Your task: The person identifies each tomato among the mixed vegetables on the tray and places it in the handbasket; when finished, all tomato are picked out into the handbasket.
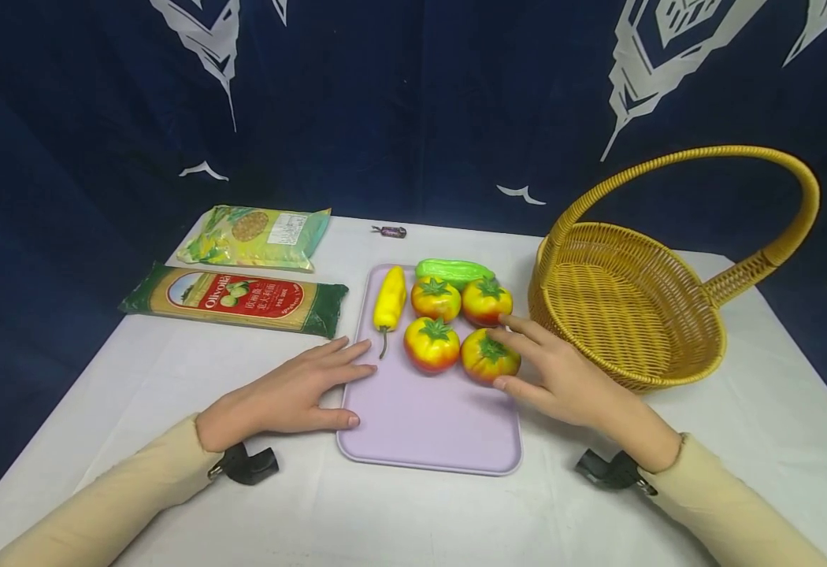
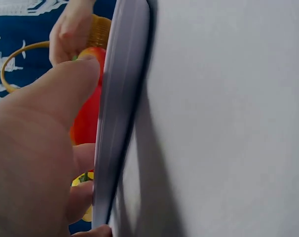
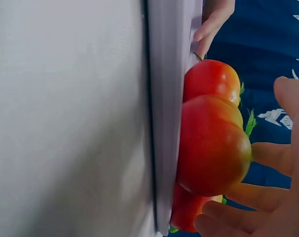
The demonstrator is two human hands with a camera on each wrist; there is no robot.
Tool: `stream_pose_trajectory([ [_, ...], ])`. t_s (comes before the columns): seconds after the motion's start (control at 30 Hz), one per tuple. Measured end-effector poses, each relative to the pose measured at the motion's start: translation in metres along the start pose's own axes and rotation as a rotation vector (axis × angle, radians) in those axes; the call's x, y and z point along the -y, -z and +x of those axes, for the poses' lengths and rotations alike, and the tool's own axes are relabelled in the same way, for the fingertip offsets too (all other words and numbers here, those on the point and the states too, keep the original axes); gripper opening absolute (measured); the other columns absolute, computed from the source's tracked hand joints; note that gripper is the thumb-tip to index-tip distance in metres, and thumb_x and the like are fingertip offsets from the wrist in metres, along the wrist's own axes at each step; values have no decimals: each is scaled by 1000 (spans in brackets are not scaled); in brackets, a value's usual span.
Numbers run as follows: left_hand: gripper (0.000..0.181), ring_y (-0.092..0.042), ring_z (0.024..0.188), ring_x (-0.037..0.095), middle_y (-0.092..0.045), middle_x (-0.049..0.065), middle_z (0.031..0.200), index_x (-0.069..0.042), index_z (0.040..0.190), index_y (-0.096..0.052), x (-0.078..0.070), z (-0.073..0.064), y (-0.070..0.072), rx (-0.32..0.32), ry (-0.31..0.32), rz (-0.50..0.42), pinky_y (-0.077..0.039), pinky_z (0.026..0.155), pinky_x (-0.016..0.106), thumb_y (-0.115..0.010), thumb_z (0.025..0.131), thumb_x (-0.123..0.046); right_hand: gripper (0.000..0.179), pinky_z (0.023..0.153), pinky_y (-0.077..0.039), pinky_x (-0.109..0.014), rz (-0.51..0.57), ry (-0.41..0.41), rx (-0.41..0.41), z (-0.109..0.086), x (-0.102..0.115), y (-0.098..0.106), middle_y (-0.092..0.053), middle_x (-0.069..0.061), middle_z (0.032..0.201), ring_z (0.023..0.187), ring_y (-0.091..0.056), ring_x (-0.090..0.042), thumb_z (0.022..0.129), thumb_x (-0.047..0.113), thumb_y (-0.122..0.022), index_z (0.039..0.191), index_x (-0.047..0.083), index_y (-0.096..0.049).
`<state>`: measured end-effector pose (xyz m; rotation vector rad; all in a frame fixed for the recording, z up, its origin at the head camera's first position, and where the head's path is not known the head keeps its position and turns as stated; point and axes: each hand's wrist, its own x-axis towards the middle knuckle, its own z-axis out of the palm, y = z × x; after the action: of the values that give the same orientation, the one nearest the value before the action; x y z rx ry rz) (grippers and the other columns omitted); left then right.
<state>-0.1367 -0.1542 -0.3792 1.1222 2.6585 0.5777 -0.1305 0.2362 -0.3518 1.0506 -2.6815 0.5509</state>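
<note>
A light purple tray [image 1: 428,425] bears several yellow-red tomatoes [image 1: 432,345], a yellow pepper [image 1: 389,299] on the left and a green cucumber-like vegetable [image 1: 454,272] at the back. My left hand [image 1: 293,392] lies at the tray's left edge, its fingers stretched over the rim; the left wrist view shows the thumb and fingertips along that rim [image 2: 121,94]. Fingers spread, my right hand [image 1: 562,378] reaches over the tray's right side at the front right tomato [image 1: 487,358]. In the right wrist view its fingers [image 3: 260,197] are close beside the tomatoes [image 3: 213,148]; firm contact is hard to tell.
A wicker basket [image 1: 697,346] with a tall arched handle stands right of the tray. To the left lie a pasta pack [image 1: 236,299] and a yellow-green bag [image 1: 257,236]. Behind the tray is a small purple wrapped candy [image 1: 389,231]. A dark blue curtain [image 1: 385,110] hangs behind the table.
</note>
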Motion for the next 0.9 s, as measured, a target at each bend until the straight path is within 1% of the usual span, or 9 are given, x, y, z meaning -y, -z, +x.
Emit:
stream_pose_trajectory([
  [0.1,69,-27,154,45,-33,8,167,-22,147,-56,1,-1,-3,-12,1,-18,-27,122,67,-71,88,-54,55,102,-54,-58,25,0,-14,2,0,-4,-57,-20,144,129,-60,-39,88,27,-77,138,11,-61],
  [0.33,65,-25,155,43,-36,6,166,-23,144,-59,3,-1,-8,-40,-2,-52,-23,124,66,-73,87,-50,57,104,-52,-58,64,-42,-30,2,-2,-10,-60,-19,141,129,-60,-39,85,27,-80,137,10,-63],
  [0.6,60,-28,155,41,-42,6,163,-21,141,-62,4,-1,-10,-80,-5,-50,-24,124,64,-74,85,-41,59,103,-53,-54,89,-17,-77,3,-4,-16,-62,-16,138,126,-62,-35,80,24,-85,134,11,-64],
  [0.8,60,-27,155,40,-43,5,162,-21,141,-62,4,1,-10,-74,4,-54,-23,125,64,-74,86,-40,60,110,-50,-35,97,-15,-97,3,-7,-19,-64,-14,136,125,-64,-33,77,21,-87,132,9,-65],
  [0.9,60,-27,155,40,-43,6,162,-20,141,-62,4,0,-10,-78,4,-61,-23,125,64,-74,85,-39,60,112,-47,-30,100,-18,-100,3,-8,-21,-65,-15,136,125,-64,-33,77,19,-87,132,8,-65],
])
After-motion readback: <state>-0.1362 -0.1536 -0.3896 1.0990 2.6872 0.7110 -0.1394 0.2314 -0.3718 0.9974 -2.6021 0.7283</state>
